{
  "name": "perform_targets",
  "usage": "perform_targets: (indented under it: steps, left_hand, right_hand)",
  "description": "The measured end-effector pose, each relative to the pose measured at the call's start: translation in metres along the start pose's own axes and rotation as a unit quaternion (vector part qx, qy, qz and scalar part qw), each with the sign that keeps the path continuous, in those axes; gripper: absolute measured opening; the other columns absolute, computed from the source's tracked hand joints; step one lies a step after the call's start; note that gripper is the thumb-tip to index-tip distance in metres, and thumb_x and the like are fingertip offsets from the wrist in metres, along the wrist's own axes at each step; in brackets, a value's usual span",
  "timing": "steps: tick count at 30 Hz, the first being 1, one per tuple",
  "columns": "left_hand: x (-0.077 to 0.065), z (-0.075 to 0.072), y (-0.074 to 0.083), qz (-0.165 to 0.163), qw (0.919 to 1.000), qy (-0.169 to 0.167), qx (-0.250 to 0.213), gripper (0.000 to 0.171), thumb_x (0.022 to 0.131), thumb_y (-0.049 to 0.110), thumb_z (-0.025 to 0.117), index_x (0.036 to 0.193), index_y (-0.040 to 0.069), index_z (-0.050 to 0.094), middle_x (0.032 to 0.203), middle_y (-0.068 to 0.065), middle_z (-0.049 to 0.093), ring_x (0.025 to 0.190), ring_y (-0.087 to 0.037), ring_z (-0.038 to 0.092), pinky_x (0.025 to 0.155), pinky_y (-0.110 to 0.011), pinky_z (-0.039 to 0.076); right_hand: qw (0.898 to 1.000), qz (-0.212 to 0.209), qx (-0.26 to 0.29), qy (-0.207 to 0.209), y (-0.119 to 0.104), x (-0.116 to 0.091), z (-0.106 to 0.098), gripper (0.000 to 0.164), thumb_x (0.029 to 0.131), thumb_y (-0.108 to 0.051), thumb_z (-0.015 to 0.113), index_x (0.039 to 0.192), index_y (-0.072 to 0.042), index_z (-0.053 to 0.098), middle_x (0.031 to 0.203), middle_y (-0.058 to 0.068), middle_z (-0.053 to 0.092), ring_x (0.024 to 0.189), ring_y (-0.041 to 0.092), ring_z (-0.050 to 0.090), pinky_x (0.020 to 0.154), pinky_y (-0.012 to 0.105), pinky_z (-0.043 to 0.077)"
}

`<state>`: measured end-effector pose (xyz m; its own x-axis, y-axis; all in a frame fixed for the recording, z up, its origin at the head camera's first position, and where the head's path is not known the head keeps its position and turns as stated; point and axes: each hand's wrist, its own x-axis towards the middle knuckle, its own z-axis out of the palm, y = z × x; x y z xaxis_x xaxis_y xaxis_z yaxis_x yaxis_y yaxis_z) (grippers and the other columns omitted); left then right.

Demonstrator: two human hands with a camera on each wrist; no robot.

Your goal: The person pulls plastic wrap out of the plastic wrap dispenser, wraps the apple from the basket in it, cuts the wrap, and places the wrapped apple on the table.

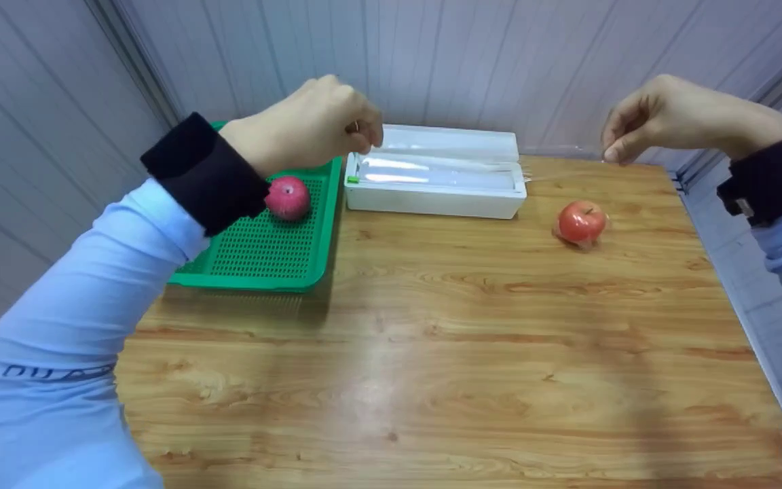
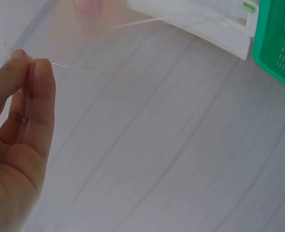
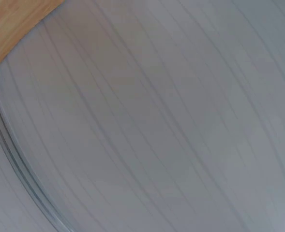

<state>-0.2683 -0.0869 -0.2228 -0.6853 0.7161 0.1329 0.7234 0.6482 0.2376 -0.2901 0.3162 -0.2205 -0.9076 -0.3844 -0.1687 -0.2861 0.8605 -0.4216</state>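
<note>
Both hands are raised at the back of the table, well apart. My left hand (image 1: 316,122), above the near-left end of a white cling film box (image 1: 435,202), pinches clear cling film (image 2: 60,65) between thumb and fingertips. On the right, my right hand (image 1: 683,119) pinches a clear film edge too, higher than the table. The sheet between them is nearly invisible. Inside the box, with its lid raised, lies the film roll (image 1: 432,175). Below the right hand sits a red apple (image 1: 582,223) wrapped in clear film. The right wrist view does not show the hand.
A green perforated basket (image 1: 323,251) stands at the left, partly behind my left forearm, with a pinkish-red apple (image 1: 288,198) in it. The wooden table (image 1: 432,339) meets pale panelled walls (image 1: 486,61) at the back and sides.
</note>
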Motion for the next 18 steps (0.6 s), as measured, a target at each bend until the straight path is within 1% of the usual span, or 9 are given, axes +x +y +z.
perform_targets:
  steps: [3, 6, 9, 11, 15, 18]
  left_hand:
    - [-0.006, 0.008, 0.001, 0.005, 0.9996, -0.026, -0.007, 0.014, 0.088, 0.002, 0.056, 0.094, 0.003, 0.068, 0.090, -0.009, 0.068, 0.075, -0.017, 0.060, 0.068, -0.028, 0.050]
    - [-0.012, 0.019, 0.003, 0.014, 0.9985, -0.052, -0.007, 0.013, 0.087, 0.003, 0.058, 0.095, 0.004, 0.068, 0.091, -0.009, 0.069, 0.076, -0.017, 0.062, 0.069, -0.029, 0.052]
    - [-0.018, 0.032, 0.004, 0.040, 0.9969, -0.068, -0.003, 0.013, 0.085, 0.002, 0.059, 0.093, 0.004, 0.069, 0.091, -0.008, 0.070, 0.073, -0.017, 0.062, 0.067, -0.029, 0.052]
    - [-0.021, 0.041, 0.005, 0.051, 0.9954, -0.081, -0.002, 0.011, 0.084, 0.002, 0.061, 0.090, 0.005, 0.070, 0.089, -0.007, 0.070, 0.072, -0.016, 0.061, 0.067, -0.029, 0.051]
    - [-0.026, 0.061, 0.003, 0.060, 0.9918, -0.112, -0.011, 0.008, 0.082, 0.003, 0.065, 0.088, 0.005, 0.070, 0.085, -0.006, 0.069, 0.075, -0.017, 0.061, 0.069, -0.031, 0.052]
    - [-0.030, 0.078, 0.000, 0.066, 0.9888, -0.131, -0.025, 0.008, 0.080, 0.002, 0.066, 0.087, 0.005, 0.070, 0.084, -0.006, 0.069, 0.076, -0.017, 0.062, 0.071, -0.031, 0.053]
  right_hand:
    - [0.999, -0.008, -0.013, -0.042, -0.003, -0.001, 0.007, 0.012, 0.078, -0.014, 0.070, 0.085, -0.005, 0.068, 0.073, 0.002, 0.067, 0.069, 0.013, 0.064, 0.064, 0.022, 0.053]
    - [0.996, -0.020, -0.011, -0.086, -0.003, -0.002, 0.017, 0.009, 0.078, -0.010, 0.069, 0.083, -0.003, 0.067, 0.074, 0.004, 0.067, 0.068, 0.014, 0.064, 0.065, 0.024, 0.054]
    - [0.990, -0.037, -0.002, -0.139, -0.004, -0.002, 0.032, 0.010, 0.077, -0.007, 0.069, 0.084, -0.001, 0.066, 0.076, 0.005, 0.067, 0.069, 0.012, 0.063, 0.066, 0.024, 0.054]
    - [0.985, -0.045, 0.002, -0.169, -0.004, -0.002, 0.044, 0.009, 0.076, -0.006, 0.069, 0.083, -0.001, 0.065, 0.077, 0.006, 0.067, 0.070, 0.010, 0.062, 0.067, 0.024, 0.054]
    - [0.975, -0.061, 0.005, -0.211, -0.004, 0.000, 0.067, 0.007, 0.074, -0.004, 0.070, 0.078, -0.002, 0.065, 0.078, 0.005, 0.064, 0.070, 0.009, 0.060, 0.065, 0.024, 0.053]
    - [0.971, -0.074, 0.004, -0.227, -0.002, 0.002, 0.083, 0.006, 0.073, -0.001, 0.070, 0.075, -0.003, 0.064, 0.076, 0.005, 0.060, 0.066, 0.008, 0.059, 0.063, 0.024, 0.053]
